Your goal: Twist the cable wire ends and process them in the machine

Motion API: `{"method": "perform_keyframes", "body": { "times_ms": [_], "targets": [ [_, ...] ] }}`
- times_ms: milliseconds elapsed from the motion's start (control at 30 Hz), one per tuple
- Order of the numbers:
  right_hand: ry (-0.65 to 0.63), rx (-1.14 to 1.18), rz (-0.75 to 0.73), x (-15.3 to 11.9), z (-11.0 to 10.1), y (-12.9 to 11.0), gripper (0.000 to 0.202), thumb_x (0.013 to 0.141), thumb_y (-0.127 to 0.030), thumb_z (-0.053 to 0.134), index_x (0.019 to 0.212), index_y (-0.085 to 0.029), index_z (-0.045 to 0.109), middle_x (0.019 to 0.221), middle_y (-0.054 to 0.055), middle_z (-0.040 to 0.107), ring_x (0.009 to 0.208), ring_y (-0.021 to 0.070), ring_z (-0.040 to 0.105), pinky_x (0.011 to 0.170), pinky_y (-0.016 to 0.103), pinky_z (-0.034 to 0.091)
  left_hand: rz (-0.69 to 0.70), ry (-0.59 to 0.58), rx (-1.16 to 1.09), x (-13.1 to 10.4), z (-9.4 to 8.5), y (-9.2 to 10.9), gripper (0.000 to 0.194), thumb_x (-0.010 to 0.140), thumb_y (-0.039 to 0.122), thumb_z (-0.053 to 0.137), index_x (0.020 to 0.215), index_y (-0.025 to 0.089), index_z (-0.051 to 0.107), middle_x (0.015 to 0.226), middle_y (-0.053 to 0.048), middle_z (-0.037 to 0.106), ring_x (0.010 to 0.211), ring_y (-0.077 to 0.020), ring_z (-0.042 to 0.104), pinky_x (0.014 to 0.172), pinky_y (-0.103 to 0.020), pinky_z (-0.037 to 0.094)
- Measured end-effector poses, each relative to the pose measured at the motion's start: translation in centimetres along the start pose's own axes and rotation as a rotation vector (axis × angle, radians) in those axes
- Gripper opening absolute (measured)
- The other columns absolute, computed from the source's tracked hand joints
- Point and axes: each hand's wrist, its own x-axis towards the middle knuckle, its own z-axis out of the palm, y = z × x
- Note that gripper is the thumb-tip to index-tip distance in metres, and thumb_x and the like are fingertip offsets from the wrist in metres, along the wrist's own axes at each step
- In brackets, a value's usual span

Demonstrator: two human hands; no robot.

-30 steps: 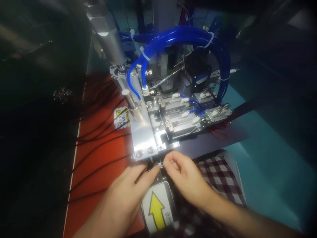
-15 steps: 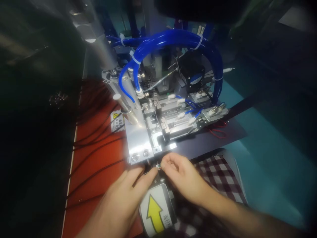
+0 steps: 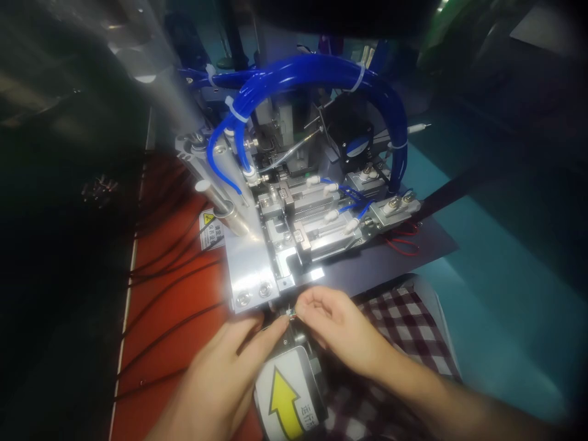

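Note:
A tiny metallic part with thin coloured wires (image 3: 290,313) sits between my fingertips, just below the front edge of a silver metal plate (image 3: 252,275). Its exact kind is too small to make out. My right hand (image 3: 337,324) pinches the part's right side between thumb and index finger, the other fingers curled in. From the left, my left hand (image 3: 234,361) presses its thumb tip against the part. The left fingers bend in under the plate, where their tips are hidden. Right below the hands is a white label with a yellow arrow (image 3: 285,395) on a rounded housing.
A machine with small air cylinders (image 3: 331,239) stands beyond my hands, under an arch of thick blue tubing (image 3: 316,68). A metal post (image 3: 220,205) rises at the plate's left. Black cables (image 3: 169,282) cross the red-orange surface (image 3: 160,343). Checkered cloth (image 3: 404,324) lies at lower right.
The view has shifted a little, so the machine appears slightly farther left. Both hands stay at the small wired part, their grip nearly the same.

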Motion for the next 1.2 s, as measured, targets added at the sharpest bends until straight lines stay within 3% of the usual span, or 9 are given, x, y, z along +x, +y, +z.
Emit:
{"method": "perform_keyframes", "body": {
  "times_ms": [333, 600, 1200],
  "targets": [
    [0.035, -0.035, -0.093, -0.1, 0.2, 0.5, 0.013, 0.082, -0.027, 0.057, 0.079, -0.015, 0.059, 0.047, -0.009, 0.041, 0.042, 0.0065, 0.035, 0.040, 0.019, 0.027, -0.098, -0.042, -0.106, -0.1, -0.2, 0.1, 0.037, 0.091, 0.023, 0.040, 0.121, 0.032, 0.061, 0.094, -0.003, 0.066, 0.081, -0.0157, 0.066, 0.067, -0.020, 0.055],
    [0.070, -0.032, -0.133, 0.2, 0.4, 0.7, 0.015, 0.076, -0.029, 0.065, 0.071, -0.017, 0.058, 0.051, -0.007, 0.044, 0.045, 0.0077, 0.036, 0.043, 0.021, 0.030, -0.059, -0.025, 0.008, 0.4, -0.5, 0.7, 0.043, 0.091, 0.015, 0.034, 0.122, 0.026, 0.060, 0.102, -0.007, 0.063, 0.086, -0.0158, 0.063, 0.071, -0.020, 0.053],
    [0.023, -0.022, -0.204, 0.4, 0.3, 1.7, 0.013, 0.085, -0.028, 0.056, 0.078, -0.017, 0.055, 0.059, -0.005, 0.048, 0.051, 0.0092, 0.043, 0.046, 0.021, 0.036, -0.063, -0.040, 0.021, 0.3, -0.4, 0.7, 0.040, 0.093, 0.016, 0.033, 0.121, 0.025, 0.060, 0.101, -0.007, 0.061, 0.084, -0.0151, 0.062, 0.070, -0.021, 0.052]
  ]
}}
